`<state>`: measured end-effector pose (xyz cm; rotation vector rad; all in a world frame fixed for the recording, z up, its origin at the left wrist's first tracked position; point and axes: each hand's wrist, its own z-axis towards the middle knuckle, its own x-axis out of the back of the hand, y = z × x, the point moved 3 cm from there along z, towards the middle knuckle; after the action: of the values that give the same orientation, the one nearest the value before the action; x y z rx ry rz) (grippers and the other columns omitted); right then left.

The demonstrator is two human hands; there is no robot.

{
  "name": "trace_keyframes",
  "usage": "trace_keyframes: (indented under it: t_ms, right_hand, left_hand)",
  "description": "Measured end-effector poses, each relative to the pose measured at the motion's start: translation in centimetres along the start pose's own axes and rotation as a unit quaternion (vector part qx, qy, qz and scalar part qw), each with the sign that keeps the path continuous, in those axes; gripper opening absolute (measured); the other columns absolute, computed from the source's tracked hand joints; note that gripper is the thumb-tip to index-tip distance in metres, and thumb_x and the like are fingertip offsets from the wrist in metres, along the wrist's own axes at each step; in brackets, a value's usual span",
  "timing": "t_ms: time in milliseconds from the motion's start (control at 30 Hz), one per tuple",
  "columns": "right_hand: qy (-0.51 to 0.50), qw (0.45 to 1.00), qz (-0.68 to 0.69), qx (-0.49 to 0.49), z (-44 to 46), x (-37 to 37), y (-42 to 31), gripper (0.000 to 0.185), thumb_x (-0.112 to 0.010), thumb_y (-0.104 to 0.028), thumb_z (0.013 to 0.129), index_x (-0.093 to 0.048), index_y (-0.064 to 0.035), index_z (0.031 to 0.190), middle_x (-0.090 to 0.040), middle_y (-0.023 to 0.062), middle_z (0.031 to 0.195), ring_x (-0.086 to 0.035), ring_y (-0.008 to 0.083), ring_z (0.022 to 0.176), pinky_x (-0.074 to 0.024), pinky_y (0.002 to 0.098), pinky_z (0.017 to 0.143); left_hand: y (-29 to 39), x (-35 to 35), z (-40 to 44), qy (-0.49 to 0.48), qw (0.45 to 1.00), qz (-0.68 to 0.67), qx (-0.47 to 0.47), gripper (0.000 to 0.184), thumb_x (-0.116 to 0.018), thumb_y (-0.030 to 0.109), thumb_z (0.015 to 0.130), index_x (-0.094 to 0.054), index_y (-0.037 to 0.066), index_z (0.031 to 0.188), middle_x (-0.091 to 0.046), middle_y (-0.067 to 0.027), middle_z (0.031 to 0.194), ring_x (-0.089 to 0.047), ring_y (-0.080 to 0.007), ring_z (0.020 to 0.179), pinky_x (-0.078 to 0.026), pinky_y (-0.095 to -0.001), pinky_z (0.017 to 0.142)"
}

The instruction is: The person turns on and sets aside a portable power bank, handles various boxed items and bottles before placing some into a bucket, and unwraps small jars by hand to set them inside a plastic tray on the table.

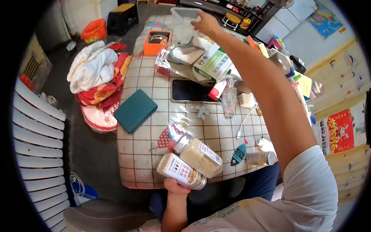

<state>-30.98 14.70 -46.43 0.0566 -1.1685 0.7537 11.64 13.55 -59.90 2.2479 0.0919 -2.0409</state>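
Observation:
My left hand [177, 187] is closed around two clear spice jars close above the table's near edge. One jar [181, 170] has a white label with red print and a metallic lid pointing right. Beside it the other jar [201, 156], filled with pale beige powder, tilts the opposite way, its lid toward the upper left. At the far end of the table my right arm is stretched out. There my right hand [208, 25] has its fingers closed at the side of a clear plastic box [181, 12]. Its fingertips are partly hidden.
On the checked tablecloth [143, 150] are a dark green case [136, 111], a phone [193, 91], an orange box [151, 48], a green-white carton [212, 63], a glass bottle [230, 98] and a white cable [244, 123]. Another jar [259, 158] lies at the near right edge.

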Motion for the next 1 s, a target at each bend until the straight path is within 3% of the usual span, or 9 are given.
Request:
trace_keyframes:
  t_ms: [33,167,200,300,333,433,600,767,1000]
  right_hand:
    - [-0.019,1.0,0.007,-0.013,1.3,-1.4,0.7,0.051,-0.063,-0.034,0.069,-0.056,0.0023,0.105,-0.059,0.0232,0.1,-0.057,0.0336,0.094,-0.0444,0.0384,0.083]
    - [-0.198,0.976,-0.06,-0.061,2.9,-4.8,0.7,0.051,-0.062,-0.039,0.07,-0.059,0.0027,0.099,-0.062,0.0211,0.094,-0.059,0.033,0.09,-0.0461,0.0383,0.079]
    - [-0.181,0.968,-0.172,-0.004,2.7,-4.7,0.3,0.042,-0.063,-0.036,0.07,-0.062,-0.0012,0.094,-0.061,0.0189,0.096,-0.058,0.0325,0.09,-0.0462,0.0388,0.078]
    - [0.016,0.977,-0.209,0.037,2.3,-2.4,-0.4,0.031,-0.063,-0.03,0.071,-0.062,-0.0053,0.09,-0.059,0.0155,0.1,-0.058,0.0322,0.09,-0.0461,0.0404,0.078]
    - [0.02,0.98,-0.199,0.018,2.3,-1.4,-0.8,0.025,-0.063,-0.024,0.071,-0.061,-0.0068,0.089,-0.057,0.0126,0.101,-0.056,0.0325,0.092,-0.0459,0.0415,0.078]
    - [0.172,0.956,-0.173,0.165,-0.8,3.9,-4.5,0.015,-0.06,-0.015,0.073,-0.057,-0.005,0.084,-0.055,0.012,0.091,-0.055,0.0337,0.086,-0.0467,0.0418,0.073]
    - [0.143,0.925,-0.169,0.307,-9.0,11.5,-7.9,0.015,-0.061,-0.011,0.072,-0.051,-0.0046,0.081,-0.051,0.0094,0.087,-0.053,0.0308,0.08,-0.0454,0.0398,0.068]
    - [0.088,0.936,-0.083,0.331,-21.5,17.0,-9.8,0.015,-0.059,-0.008,0.071,-0.048,-0.0037,0.079,-0.049,0.0091,0.084,-0.051,0.0296,0.077,-0.0439,0.0387,0.065]
    - [-0.001,0.969,0.115,0.219,-38.6,16.2,-11.8,0.019,-0.062,-0.006,0.067,-0.047,-0.0042,0.078,-0.051,0.0087,0.087,-0.052,0.0291,0.076,-0.0443,0.037,0.065]
  left_hand:
    - [0.1,-0.3,0.0,-0.001,1.0,-0.007,-0.002,0.095,-0.073,0.023,0.053,-0.024,0.014,0.135,-0.038,-0.0126,0.13,-0.04,-0.0315,0.118,-0.036,-0.043,0.097]
    - [0.1,0.8,0.0,-0.054,0.992,0.109,0.015,0.086,-0.068,0.045,0.059,-0.028,0.031,0.134,-0.027,-0.0232,0.136,-0.033,-0.0441,0.121,-0.032,-0.0539,0.097]
    - [0.0,0.7,-0.2,-0.054,0.993,0.099,0.024,0.087,-0.069,0.045,0.059,-0.028,0.031,0.134,-0.027,-0.0236,0.136,-0.033,-0.044,0.121,-0.031,-0.0537,0.097]
    - [0.2,0.2,0.0,-0.092,0.991,0.092,0.032,0.086,-0.069,0.043,0.059,-0.03,0.03,0.134,-0.026,-0.0242,0.137,-0.033,-0.0439,0.121,-0.031,-0.0539,0.097]
    - [0.3,0.1,-0.1,-0.085,0.992,0.092,0.03,0.085,-0.069,0.042,0.059,-0.03,0.029,0.134,-0.026,-0.0243,0.136,-0.033,-0.0436,0.121,-0.031,-0.0536,0.097]
    - [0.2,0.4,-0.6,-0.058,0.995,0.071,0.025,0.089,-0.068,0.038,0.058,-0.026,0.023,0.136,-0.032,-0.0199,0.134,-0.037,-0.0377,0.119,-0.034,-0.0482,0.097]
    - [0.7,0.1,-1.0,-0.042,0.996,0.078,0.002,0.092,-0.066,0.035,0.058,-0.024,0.015,0.137,-0.039,-0.0134,0.129,-0.042,-0.0306,0.116,-0.038,-0.0421,0.095]
    - [1.0,-1.5,-4.3,-0.054,0.993,0.109,-0.002,0.093,-0.069,0.037,0.057,-0.026,0.015,0.136,-0.037,-0.0177,0.13,-0.042,-0.0379,0.115,-0.039,-0.0495,0.093]
    - [0.5,-4.8,-14.4,-0.053,0.979,0.195,-0.017,0.105,-0.072,0.053,0.057,-0.021,0.007,0.136,-0.034,-0.02,0.132,-0.043,-0.0414,0.114,-0.041,-0.0522,0.092]
